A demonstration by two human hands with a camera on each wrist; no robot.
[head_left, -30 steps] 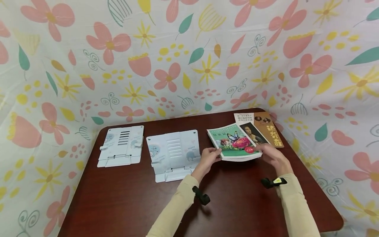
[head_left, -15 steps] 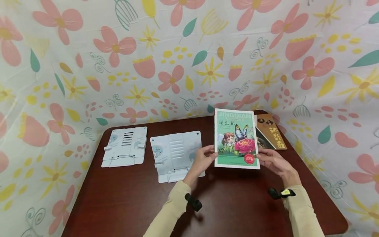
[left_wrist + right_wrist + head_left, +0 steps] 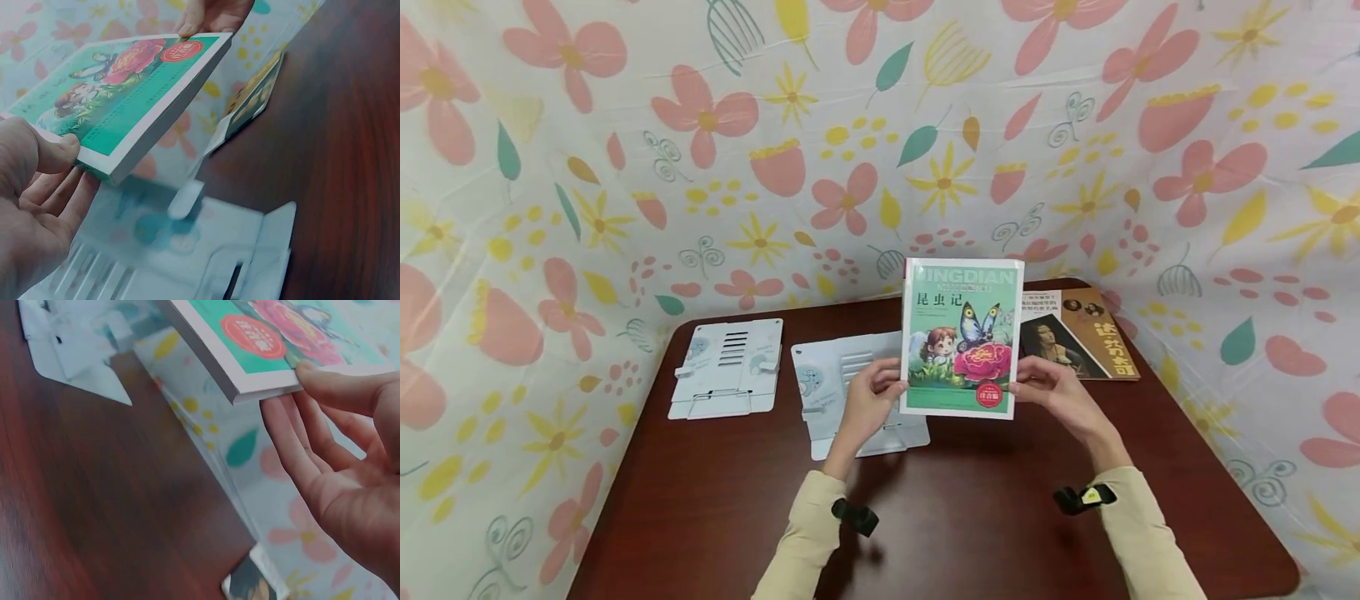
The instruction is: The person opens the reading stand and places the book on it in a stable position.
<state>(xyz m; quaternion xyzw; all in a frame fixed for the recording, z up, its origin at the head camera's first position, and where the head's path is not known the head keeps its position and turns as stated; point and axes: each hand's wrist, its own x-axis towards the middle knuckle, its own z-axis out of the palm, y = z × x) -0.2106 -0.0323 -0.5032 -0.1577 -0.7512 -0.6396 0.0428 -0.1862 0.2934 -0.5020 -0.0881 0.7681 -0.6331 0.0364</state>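
Note:
A green-covered book (image 3: 962, 342) with a butterfly and a pink flower on its front is held up above the table, its cover facing me. My left hand (image 3: 870, 406) pinches its lower left edge, thumb on the cover and fingers behind. On the opposite edge my right hand (image 3: 1067, 400) grips it the same way. The right wrist view shows the thumb over the book's white border (image 3: 275, 381) and the fingers underneath. Behind the book, partly covered by it, a white metal book stand (image 3: 827, 392) lies on the table.
A second white book stand (image 3: 726, 367) lies further left. At the back right are two more books, one with a dark portrait cover (image 3: 1052, 337) overlapping a brown one (image 3: 1105, 333). The dark red table (image 3: 715, 500) backs onto a flowered curtain (image 3: 850, 125).
Both hands have lifted the green book off the books at the back right, tilted it up to face me and carried it left, so it now partly covers the nearer stand.

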